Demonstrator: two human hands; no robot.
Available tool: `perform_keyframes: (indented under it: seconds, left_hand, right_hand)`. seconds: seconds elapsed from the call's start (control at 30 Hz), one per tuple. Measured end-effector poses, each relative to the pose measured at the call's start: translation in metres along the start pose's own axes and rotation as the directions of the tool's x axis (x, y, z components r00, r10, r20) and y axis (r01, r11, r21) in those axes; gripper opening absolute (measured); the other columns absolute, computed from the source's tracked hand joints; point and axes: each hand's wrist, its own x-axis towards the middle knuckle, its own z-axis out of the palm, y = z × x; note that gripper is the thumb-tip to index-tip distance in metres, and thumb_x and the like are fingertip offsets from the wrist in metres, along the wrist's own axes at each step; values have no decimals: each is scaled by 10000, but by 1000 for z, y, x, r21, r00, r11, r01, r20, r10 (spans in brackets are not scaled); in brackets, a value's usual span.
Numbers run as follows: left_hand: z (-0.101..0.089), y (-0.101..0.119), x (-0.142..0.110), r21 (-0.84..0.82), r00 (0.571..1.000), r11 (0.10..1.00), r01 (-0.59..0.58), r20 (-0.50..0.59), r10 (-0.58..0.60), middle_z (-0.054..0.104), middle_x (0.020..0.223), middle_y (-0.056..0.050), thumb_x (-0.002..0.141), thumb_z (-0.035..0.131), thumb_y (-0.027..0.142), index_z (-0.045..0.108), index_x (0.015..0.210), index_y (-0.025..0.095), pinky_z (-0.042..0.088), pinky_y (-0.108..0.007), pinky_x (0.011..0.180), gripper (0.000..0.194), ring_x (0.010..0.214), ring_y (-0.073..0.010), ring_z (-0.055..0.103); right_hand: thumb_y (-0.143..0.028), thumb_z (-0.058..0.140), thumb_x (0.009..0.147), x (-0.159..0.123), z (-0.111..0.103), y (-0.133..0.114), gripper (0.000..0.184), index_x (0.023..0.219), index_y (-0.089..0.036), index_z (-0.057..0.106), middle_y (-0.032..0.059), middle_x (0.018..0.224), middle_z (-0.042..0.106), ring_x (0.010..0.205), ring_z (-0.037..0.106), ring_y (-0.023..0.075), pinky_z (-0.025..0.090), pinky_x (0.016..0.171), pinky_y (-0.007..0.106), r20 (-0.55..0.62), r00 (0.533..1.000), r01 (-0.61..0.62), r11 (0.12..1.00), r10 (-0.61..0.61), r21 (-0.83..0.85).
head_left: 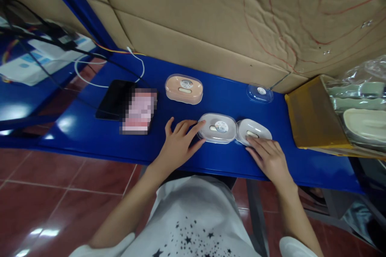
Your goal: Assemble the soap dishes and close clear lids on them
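Note:
A pale grey oval soap dish [205,134] with a clear lid and a round sticker lies on the blue table. My left hand [178,144] is at its left end, fingers spread, with the index finger and thumb touching its edge. Against its right end sits a second pale grey soap dish [263,131] without a lid. My right hand [270,158] grips the near side of that one, fingers over the rim and thumb low in front. Farther back are a peach soap dish [171,88] under a clear lid and a loose clear lid [255,93] bearing a sticker.
A cardboard box [316,114] with yellow tape, holding green and cream dishes and plastic wrap, stands at the right. On the left lie a black device [111,100], a phone with a blurred screen [139,110] and a white cable [143,68]. A cardboard sheet [196,20] rises behind the table [223,160].

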Motion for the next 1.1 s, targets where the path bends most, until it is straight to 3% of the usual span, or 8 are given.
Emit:
perform_keyframes:
  seconds: [0.2, 0.3, 0.4, 0.53, 0.7, 0.87, 1.0, 1.1]
  left_hand:
    - [2, 1, 0, 79, 994, 994, 70, -84, -64, 727, 1356, -139, 1087, 602, 376, 524, 1554, 248, 214, -674, 1265, 491, 1304, -351, 651]
    - [2, -1, 1, 76, 990, 992, 101, -108, -93, 732, 1341, -147, 1088, 596, 370, 526, 1552, 236, 255, -675, 1243, 488, 1279, -354, 662]
    - [2, -2, 1, 57, 989, 991, 121, -96, -115, 729, 1346, -144, 1086, 594, 367, 518, 1561, 246, 275, -667, 1236, 497, 1260, -346, 670]
    - [2, -1, 1, 48, 987, 989, 142, -81, -138, 728, 1359, -136, 1086, 586, 381, 512, 1573, 275, 250, -663, 1252, 504, 1285, -345, 656]
    - [4, 0, 2, 54, 977, 980, 193, -107, -187, 735, 1337, -138, 1080, 588, 411, 537, 1561, 284, 217, -689, 1253, 501, 1319, -369, 636]
    - [5, 0, 2, 76, 961, 967, 245, -153, -231, 734, 1347, -149, 1080, 582, 414, 532, 1560, 280, 186, -715, 1252, 500, 1347, -380, 621]
    - [6, -1, 2, 76, 962, 967, 244, -141, -232, 724, 1354, -167, 1080, 574, 393, 529, 1557, 254, 188, -733, 1242, 499, 1354, -392, 613]
    - [6, -2, 2, 63, 965, 968, 241, -123, -232, 717, 1365, -169, 1078, 570, 388, 522, 1561, 254, 207, -734, 1235, 503, 1346, -390, 612]
  right_hand:
    - [-391, 544, 1091, 49, 2, 88, 431, 1495, -267, 628, 126, 1438, 727, 1331, 670, 337, 510, 1107, 541, -58, 987, -149, 987, 152, 57]
    - [-480, 535, 1059, 81, 18, 139, 625, 1615, -196, 492, 204, 1672, 505, 1514, 495, 429, 423, 1179, 657, 43, 969, -245, 969, 245, 4]
    - [-496, 569, 1017, 96, 36, 167, 642, 1584, -198, 519, 230, 1608, 559, 1515, 469, 472, 359, 1180, 732, 89, 951, -294, 956, 295, -15]
    - [-607, 663, 961, 89, 42, 170, 558, 1401, -265, 643, 185, 1419, 660, 1464, 508, 457, 337, 1178, 732, 38, 950, -312, 950, 311, 23]
    - [-708, 760, 860, 84, 47, 164, 672, 1332, -259, 593, 212, 1562, 503, 1480, 489, 448, 408, 1150, 686, 42, 935, -353, 922, 351, 156]
    - [-740, 759, 831, 95, 61, 169, 615, 1154, -246, 586, 190, 1397, 609, 1339, 601, 400, 485, 1115, 601, -53, 936, -327, 914, 349, 242]
    - [-686, 787, 839, 93, 45, 163, 604, 1202, -236, 611, 140, 1242, 688, 1194, 668, 351, 551, 1040, 558, -38, 921, -357, 878, 388, 319]
    - [-580, 785, 900, 75, 20, 142, 558, 1318, -262, 596, 118, 1308, 694, 1145, 713, 313, 601, 986, 513, -19, 897, -385, 802, 441, 456]
